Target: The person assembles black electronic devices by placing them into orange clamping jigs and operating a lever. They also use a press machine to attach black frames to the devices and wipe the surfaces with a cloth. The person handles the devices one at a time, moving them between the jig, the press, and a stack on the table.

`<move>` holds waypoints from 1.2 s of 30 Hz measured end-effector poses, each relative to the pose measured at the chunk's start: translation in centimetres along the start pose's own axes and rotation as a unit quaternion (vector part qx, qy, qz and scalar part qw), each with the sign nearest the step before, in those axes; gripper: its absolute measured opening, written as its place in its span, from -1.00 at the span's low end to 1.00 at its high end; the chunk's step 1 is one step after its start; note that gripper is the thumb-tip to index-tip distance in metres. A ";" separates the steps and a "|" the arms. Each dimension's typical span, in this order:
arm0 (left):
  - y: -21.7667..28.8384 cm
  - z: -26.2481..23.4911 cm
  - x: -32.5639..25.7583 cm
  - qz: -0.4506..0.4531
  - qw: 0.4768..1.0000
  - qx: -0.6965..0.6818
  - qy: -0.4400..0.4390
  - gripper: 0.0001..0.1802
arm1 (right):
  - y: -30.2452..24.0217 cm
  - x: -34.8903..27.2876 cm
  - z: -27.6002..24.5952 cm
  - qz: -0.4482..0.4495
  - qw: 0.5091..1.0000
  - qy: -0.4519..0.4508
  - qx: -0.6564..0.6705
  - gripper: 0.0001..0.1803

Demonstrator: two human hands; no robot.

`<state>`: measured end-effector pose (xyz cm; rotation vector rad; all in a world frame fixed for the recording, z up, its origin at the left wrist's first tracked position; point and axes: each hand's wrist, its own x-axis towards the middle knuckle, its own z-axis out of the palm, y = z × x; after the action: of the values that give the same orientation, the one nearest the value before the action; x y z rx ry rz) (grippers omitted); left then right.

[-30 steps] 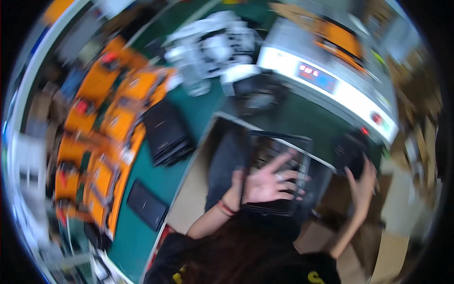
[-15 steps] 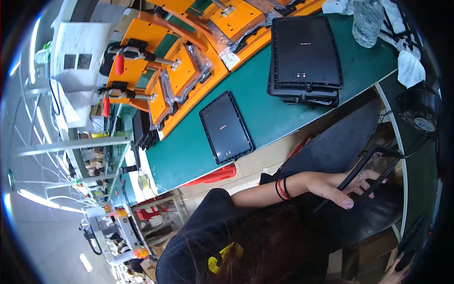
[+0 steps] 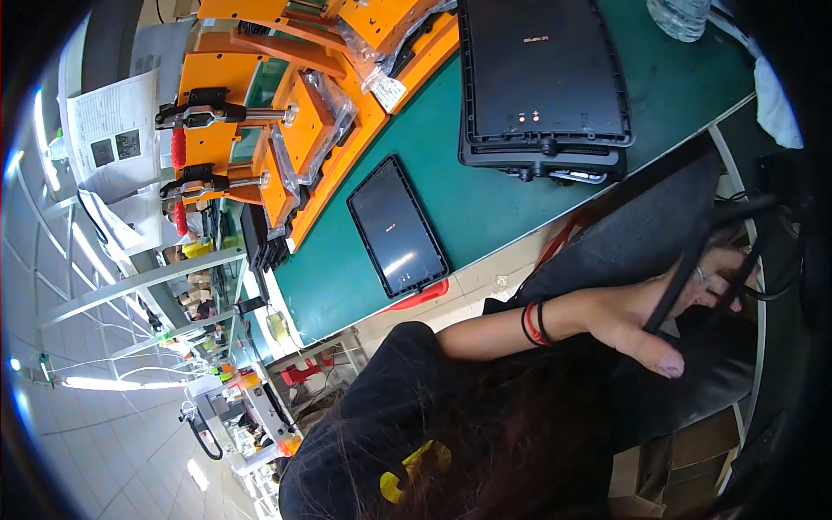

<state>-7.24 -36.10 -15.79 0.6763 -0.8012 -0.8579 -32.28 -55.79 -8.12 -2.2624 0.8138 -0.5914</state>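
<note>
One left hand (image 3: 659, 316), fingers curled round thin black frame (image 3: 685, 269); rt hand unseen.

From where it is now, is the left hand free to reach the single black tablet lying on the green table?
Probably not at once: the left hand is gripping a black frame over a dark panel below the table edge. The black tablet itself lies uncovered on the green table.

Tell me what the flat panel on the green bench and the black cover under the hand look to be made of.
Flat panel: probably glossy glass or plastic, since it mirrors a light streak. Black cover under the left hand: looks like matte moulded plastic, dull with no glare, though that is uncertain.
</note>
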 end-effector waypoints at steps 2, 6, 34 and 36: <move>-0.3 0.8 -0.4 0.026 0.996 -0.061 0.052 0.34 | -1.1 0.2 2.9 -0.011 0.998 -0.040 0.056 -0.09; 0.1 1.7 -0.4 0.050 0.977 -0.126 0.168 0.24 | -5.2 1.2 7.9 -0.091 0.980 -0.115 0.136 0.06; 4.1 7.9 0.3 0.015 0.996 -0.010 0.088 0.40 | -13.4 -0.7 9.1 -0.188 0.978 0.013 0.092 -0.06; 4.2 8.1 0.1 0.011 0.996 -0.004 0.094 0.39 | -13.4 -0.8 9.1 -0.187 0.980 0.004 0.064 -0.07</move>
<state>-12.23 -35.67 -8.22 0.7288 -0.6358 -0.7650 -22.18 -43.44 -5.03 -2.3070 0.3396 -0.7985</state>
